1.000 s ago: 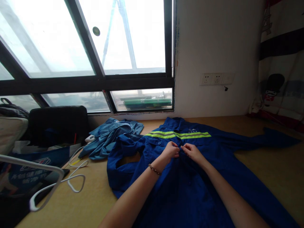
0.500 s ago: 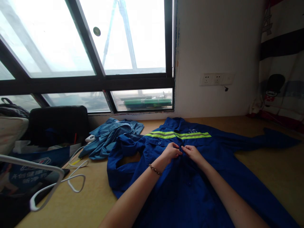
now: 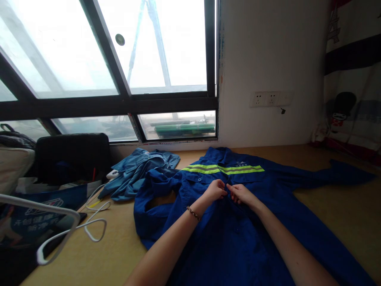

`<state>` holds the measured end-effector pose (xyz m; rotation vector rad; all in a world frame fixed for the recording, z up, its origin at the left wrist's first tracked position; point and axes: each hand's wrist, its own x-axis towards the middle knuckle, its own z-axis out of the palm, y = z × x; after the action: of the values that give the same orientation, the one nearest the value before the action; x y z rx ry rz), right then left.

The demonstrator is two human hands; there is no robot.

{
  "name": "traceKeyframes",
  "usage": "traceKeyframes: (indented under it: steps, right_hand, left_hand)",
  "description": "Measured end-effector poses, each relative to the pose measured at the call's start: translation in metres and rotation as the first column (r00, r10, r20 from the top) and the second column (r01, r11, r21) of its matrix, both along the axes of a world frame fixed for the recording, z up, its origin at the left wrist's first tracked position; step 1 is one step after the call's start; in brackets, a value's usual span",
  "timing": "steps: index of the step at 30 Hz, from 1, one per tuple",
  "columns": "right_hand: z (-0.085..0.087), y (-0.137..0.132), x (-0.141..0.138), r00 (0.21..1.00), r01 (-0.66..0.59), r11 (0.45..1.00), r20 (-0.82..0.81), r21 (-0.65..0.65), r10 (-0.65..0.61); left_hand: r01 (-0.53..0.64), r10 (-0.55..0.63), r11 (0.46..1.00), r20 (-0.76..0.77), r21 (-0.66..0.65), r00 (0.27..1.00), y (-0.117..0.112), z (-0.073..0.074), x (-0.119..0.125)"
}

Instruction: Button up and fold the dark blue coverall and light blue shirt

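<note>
A dark blue work jacket (image 3: 208, 238) with a yellow-green reflective stripe (image 3: 241, 170) across the chest lies spread on the wooden table (image 3: 119, 238). My left hand (image 3: 216, 190), with a beaded bracelet at the wrist, pinches the jacket's front edge just below the stripe. Close beside it, my right hand (image 3: 241, 194) is closed on the same front opening, thumb and forefinger together. Whatever button or fold lies between the fingertips is too small to make out. One sleeve bends in a loop at the left; the other stretches out to the right.
A crumpled lighter blue garment (image 3: 137, 171) lies left of the jacket, with a white device (image 3: 112, 174) and a white cable (image 3: 95, 218) by it. Bags (image 3: 38, 214) stand at the left. Behind are a window, a wall socket (image 3: 264, 98) and a curtain (image 3: 342, 99).
The fingers of my right hand have curled in more and shifted slightly at the jacket's front edge. My left hand stays nearly in place. The jacket lies as before.
</note>
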<state>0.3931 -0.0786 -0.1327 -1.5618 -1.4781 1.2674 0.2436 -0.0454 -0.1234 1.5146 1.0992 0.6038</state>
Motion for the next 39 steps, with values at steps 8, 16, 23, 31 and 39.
traceKeyframes:
  steps: [8, 16, 23, 31, 39]
  right_hand:
    - [-0.003, -0.032, -0.039, 0.684, 0.011, 0.954, 0.693, 0.301, -0.227]
    - [-0.028, 0.001, -0.051, 0.562, 0.028, 0.875, 0.716, 0.484, -0.414]
    - [-0.025, 0.064, -0.040, 0.684, 0.052, 0.871, 0.618, 0.489, -0.388]
    - [-0.023, 0.051, -0.029, 0.745, 0.105, 0.841, 0.519, 0.531, -0.420]
    - [-0.026, -0.011, -0.004, 0.920, 0.184, 0.887, 0.243, 0.424, -0.307]
  left_hand:
    - [0.235, 0.083, 0.839, -0.542, 0.491, 0.837, -0.009, -0.007, -0.001]
    - [0.277, 0.367, 0.613, -0.578, 0.740, 0.729, 0.006, -0.029, 0.004]
    - [0.312, 0.345, 0.663, -0.648, 0.681, 0.679, 0.066, -0.030, 0.007]
    - [0.281, 0.357, 0.685, -0.646, 0.672, 0.675, 0.084, -0.031, 0.010]
    - [0.276, 0.366, 0.700, -0.663, 0.659, 0.653, 0.075, -0.021, 0.015]
